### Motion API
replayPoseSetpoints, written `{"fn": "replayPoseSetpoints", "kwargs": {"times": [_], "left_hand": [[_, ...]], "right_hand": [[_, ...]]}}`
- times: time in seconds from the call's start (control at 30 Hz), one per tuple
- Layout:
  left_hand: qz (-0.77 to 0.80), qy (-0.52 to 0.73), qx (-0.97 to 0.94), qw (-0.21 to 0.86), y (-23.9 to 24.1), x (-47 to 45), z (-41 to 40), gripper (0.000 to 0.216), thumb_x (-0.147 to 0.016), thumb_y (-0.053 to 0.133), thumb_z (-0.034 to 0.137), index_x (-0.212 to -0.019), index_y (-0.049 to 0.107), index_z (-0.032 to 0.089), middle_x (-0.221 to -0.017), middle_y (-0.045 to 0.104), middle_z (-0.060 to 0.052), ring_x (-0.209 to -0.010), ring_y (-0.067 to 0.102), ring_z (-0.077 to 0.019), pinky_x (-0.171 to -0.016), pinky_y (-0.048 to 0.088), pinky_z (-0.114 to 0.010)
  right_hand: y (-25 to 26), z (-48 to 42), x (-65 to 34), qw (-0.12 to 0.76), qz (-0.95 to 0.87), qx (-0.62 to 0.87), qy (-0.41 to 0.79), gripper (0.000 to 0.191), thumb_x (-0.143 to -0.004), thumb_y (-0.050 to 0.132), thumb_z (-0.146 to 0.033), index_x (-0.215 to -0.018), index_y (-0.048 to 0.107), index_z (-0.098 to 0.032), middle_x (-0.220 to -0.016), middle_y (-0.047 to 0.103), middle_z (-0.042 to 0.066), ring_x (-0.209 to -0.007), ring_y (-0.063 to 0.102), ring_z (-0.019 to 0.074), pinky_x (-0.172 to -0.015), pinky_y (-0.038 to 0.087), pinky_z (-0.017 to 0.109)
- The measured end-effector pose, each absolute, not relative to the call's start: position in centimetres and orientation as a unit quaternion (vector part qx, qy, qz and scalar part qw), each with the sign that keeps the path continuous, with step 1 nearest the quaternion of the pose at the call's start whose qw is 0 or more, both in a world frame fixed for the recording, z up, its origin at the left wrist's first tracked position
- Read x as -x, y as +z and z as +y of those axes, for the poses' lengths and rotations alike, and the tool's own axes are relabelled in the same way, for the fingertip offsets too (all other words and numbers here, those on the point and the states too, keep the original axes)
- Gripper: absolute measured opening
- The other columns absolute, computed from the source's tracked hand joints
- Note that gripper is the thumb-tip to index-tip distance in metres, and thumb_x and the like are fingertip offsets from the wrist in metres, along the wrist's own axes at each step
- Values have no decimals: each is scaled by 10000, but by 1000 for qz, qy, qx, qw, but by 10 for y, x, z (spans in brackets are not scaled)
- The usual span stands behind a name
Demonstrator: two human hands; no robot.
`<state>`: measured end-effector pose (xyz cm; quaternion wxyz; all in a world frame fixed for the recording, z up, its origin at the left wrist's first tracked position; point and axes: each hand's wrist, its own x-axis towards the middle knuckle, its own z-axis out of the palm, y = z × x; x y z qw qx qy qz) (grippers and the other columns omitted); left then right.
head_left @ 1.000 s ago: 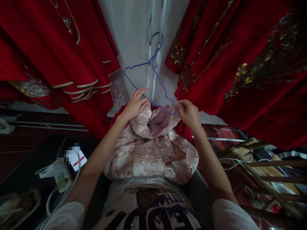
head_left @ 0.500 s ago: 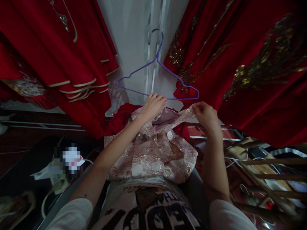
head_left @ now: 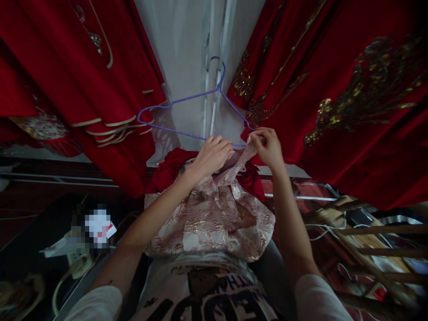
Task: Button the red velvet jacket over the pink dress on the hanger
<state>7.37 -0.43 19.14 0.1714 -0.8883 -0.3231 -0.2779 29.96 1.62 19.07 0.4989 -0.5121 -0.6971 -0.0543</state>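
Observation:
A pink brocade garment [head_left: 203, 223] with a metallic sheen lies across my lap, over a piece of red cloth [head_left: 167, 171]. My left hand [head_left: 214, 154] is closed round the lower bar of a purple clothes hanger [head_left: 177, 100], whose hook points away from me. With my right hand [head_left: 267, 145] I pinch the raised edge of the garment against the hanger's right end, which the fingers and cloth partly hide. The cloth slants down from my right hand to the rest of the garment.
Red garments with gold trim and sequins [head_left: 321, 120] hang on both sides. A pale wall [head_left: 180, 53] stands between them. At the left, a power strip [head_left: 80, 265] rests on a dark surface; at the right are wooden slats [head_left: 384, 229] and loose cables.
My right hand has moved left and up, bringing the garment's edge to the hanger's right end. The hanger has shifted left and tilted. My left hand has stayed on its bar.

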Motion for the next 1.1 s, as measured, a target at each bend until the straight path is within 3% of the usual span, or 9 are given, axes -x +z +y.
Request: {"fn": "replayPoseSetpoints", "kwargs": {"times": [0.1, 0.23, 0.37, 0.5, 0.57, 0.7, 0.77, 0.93, 1.1], "left_hand": [[-322, -276, 891, 162, 194, -73, -7, 372, -1016, 312, 324, -1019, 637, 143, -1139, 659, -91, -987, 531, -235, -840, 381, -383], [-305, -266, 907, 112, 186, -68, 4, 341, -1014, 335, 322, -1065, 633, 164, -1240, 622, -64, -1035, 553, -202, -904, 384, -352], [-366, -229, 896, 104, 176, -45, 35, 301, -988, 400, 322, -998, 656, 164, -1130, 648, -83, -1010, 568, -232, -890, 379, -376], [-408, -209, 885, 89, 163, -24, 51, 293, -975, 410, 327, -968, 662, 178, -1040, 668, -82, -997, 545, -259, -870, 359, -406], [-405, -223, 883, 86, 158, -19, 46, 311, -982, 387, 341, -963, 657, 189, -1043, 671, -77, -1001, 532, -258, -871, 349, -415], [-417, -254, 865, 114, 153, -19, 23, 343, -995, 344, 344, -955, 649, 193, -1068, 675, -78, -997, 519, -266, -892, 326, -450], [-432, -266, 852, 128, 153, -20, 15, 334, -993, 345, 321, -970, 648, 184, -1065, 678, -86, -995, 516, -272, -900, 321, -459], [-437, -300, 840, 118, 153, -20, 13, 318, -985, 373, 324, -963, 659, 188, -1046, 688, -82, -985, 518, -263, -903, 322, -451], [-425, -326, 839, 95, 154, -19, 10, 315, -985, 383, 352, -943, 662, 212, -1059, 697, -56, -970, 521, -242, -910, 313, -440]], "right_hand": [[189, 36, -301, 480, -729, 487, 11, 208, -879, 540, -405, -867, 632, -218, -1005, 662, 85, -1050, 579, 255, -989, 407, 454], [186, 60, -303, 482, -729, 472, 117, 225, -876, 528, -426, -863, 589, -210, -829, 638, 35, -817, 582, 188, -805, 475, 341], [190, 81, -311, 500, -718, 474, 98, 192, -843, 568, -401, -834, 573, -209, -783, 603, 23, -776, 553, 176, -755, 462, 317], [192, 92, -319, 470, -720, 486, 158, 188, -828, 579, -396, -818, 574, -208, -671, 547, -1, -670, 522, 169, -688, 462, 323], [190, 90, -319, 467, -725, 481, 160, 200, -834, 575, -408, -824, 583, -209, -704, 570, 10, -711, 548, 181, -740, 477, 347], [179, 74, -319, 512, -731, 447, 70, 222, -844, 576, -428, -842, 616, -210, -1046, 646, 78, -1051, 576, 230, -1002, 411, 416], [171, 63, -324, 558, -696, 449, 50, 239, -861, 553, -442, -876, 616, -212, -1136, 635, 87, -1108, 565, 232, -1025, 401, 417], [146, 50, -349, 610, -552, 567, 57, 219, -805, 543, -410, -867, 591, -205, -840, 646, 43, -822, 600, 209, -839, 492, 389], [128, 57, -363, 597, -507, 618, 72, 136, -745, 524, -324, -800, 571, -208, -776, 638, 42, -750, 589, 206, -794, 498, 389]]}}
